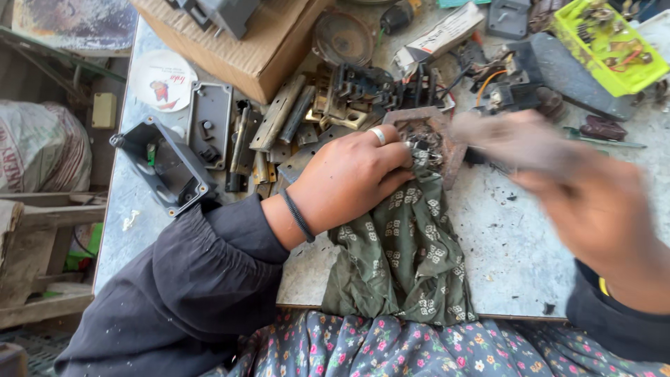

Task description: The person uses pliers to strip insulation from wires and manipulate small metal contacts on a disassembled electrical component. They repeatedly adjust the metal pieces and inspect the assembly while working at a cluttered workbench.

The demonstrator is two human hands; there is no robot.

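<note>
— Nearest the camera was a flowered skirt (pixel 391 349), and just past it a green patterned cloth (pixel 401 244) hung over the desk (pixel 502 258) edge at six o'clock. What lay at the top of that cloth?

— A rusty, square-framed part (pixel 436 139) sat at about twelve o'clock from the cloth, touching its bunched upper end. The left hand (pixel 349 178) lay on the cloth at nine o'clock from the part, its fingers (pixel 391 150) curled and pressing the cloth against the frame, a ring on one of them.

— And the right hand (pixel 593 202)?

— It came in from three o'clock, badly blurred. Its tips seemed to reach the frame's right side, but I could not tell whether those fingers were clenched or released.

— What could have gone wrong from there?

— As I judged it, the loose cloth could have snagged on the frame's rough rusty edge and torn, or dragged grit across the desk. The frame might also have slipped out from under the left hand if the press was light, and skidded into the pile of metal hinges (pixel 279 119) at ten o'clock. Beyond them, the open grey box (pixel 167 167) at nine o'clock and the cardboard box (pixel 237 42) at eleven stood well apart.
</note>
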